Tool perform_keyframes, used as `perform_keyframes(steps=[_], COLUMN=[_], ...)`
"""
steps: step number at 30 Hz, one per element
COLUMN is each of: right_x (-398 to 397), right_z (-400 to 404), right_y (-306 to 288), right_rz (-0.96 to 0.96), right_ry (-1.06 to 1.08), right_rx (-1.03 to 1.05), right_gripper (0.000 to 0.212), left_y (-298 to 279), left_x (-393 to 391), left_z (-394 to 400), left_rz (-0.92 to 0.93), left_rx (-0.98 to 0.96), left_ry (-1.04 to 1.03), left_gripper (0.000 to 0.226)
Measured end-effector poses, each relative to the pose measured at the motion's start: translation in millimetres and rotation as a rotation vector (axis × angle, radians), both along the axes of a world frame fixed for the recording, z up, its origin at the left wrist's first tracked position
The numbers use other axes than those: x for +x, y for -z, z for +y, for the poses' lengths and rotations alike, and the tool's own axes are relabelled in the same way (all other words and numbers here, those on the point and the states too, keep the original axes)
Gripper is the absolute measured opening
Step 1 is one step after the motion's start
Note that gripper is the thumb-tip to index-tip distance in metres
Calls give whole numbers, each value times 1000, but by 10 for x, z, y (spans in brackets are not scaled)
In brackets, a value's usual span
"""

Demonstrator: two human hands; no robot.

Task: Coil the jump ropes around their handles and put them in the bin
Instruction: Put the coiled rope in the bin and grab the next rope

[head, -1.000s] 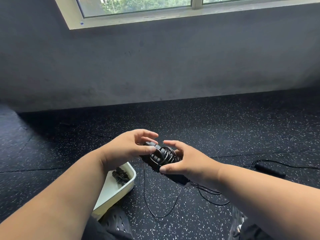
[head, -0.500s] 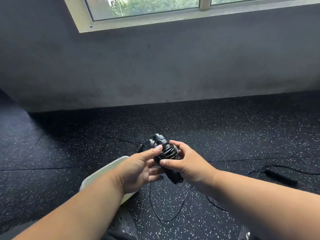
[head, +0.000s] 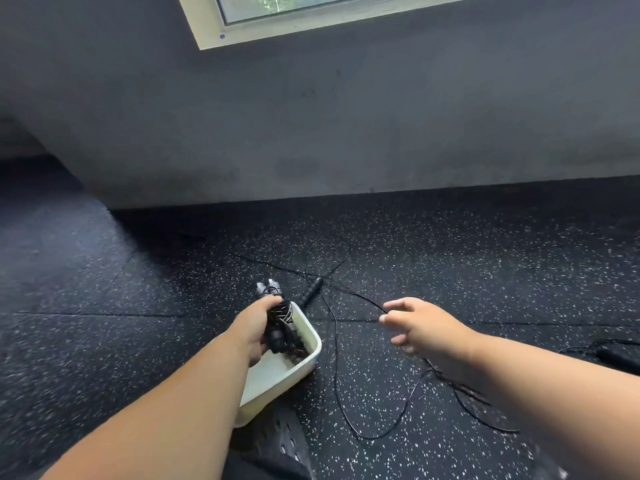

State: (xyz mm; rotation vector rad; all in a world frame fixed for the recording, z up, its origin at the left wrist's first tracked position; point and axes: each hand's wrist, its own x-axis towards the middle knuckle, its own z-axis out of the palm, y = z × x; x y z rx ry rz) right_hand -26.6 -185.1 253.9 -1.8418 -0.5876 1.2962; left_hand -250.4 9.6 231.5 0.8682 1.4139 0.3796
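The white bin sits low in the middle, and the left hand grips a wound-up rope bundle right over it. The right hand, open and holding nothing, reaches toward the loose rope on the floor. If the bundle drops too soon, its coils might spring undone.

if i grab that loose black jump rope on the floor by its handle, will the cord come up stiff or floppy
Probably floppy: the thin cord lies in slack loops and crossings on the floor, so it should dangle and trail. The ribbed handle looks rigid and round, so it may roll if nudged. The strands cross, so it might snag.
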Motion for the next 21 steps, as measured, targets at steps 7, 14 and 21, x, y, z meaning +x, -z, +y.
perform_keyframes(steps=[7,14,21], right_x=[85,237,364], right_z=[20,114,224], right_y=[238,570,813], right_rz=[-60,-104,-100], right_ry=[-42,-79,-100], right_rx=[-92,-202,-290], right_gripper=[27,23,18], left_y=[952,1961,2266], left_x=[-312,-316,-280], left_z=[499,673,880], left_rz=[95,119,231], left_rx=[-87,-169,-192], left_ry=[-265,-389,-293], left_gripper=[16,37,14])
